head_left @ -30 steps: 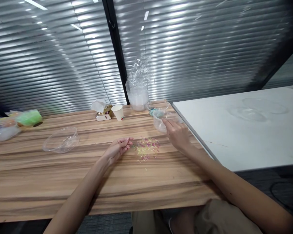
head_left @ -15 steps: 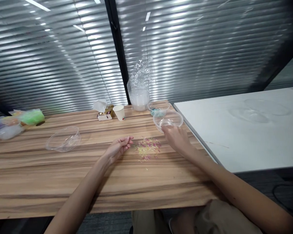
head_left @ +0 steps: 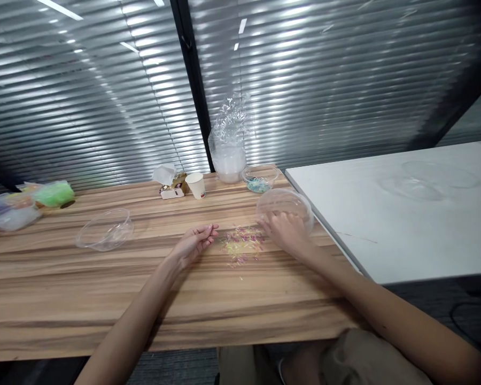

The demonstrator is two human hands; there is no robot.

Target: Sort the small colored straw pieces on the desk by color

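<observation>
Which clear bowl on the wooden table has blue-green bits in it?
The back bowl, just right of the plastic bag. Blue-green bits show inside; none show in the far-left bowl or the front-right bowl at the right hand.

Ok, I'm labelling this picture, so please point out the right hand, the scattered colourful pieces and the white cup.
Right hand (head_left: 287,230), head view: back of the hand.
Scattered colourful pieces (head_left: 242,246), head view: middle of the scatter.
White cup (head_left: 195,187), head view: outer side wall.

R hand (head_left: 286,231) at near rim of clr plastic bowl (head_left: 285,201); L hand (head_left: 195,244), fingers curled, beside pink/yellow bits (head_left: 242,243) on wood-grain tbl (head_left: 208,315).
</observation>
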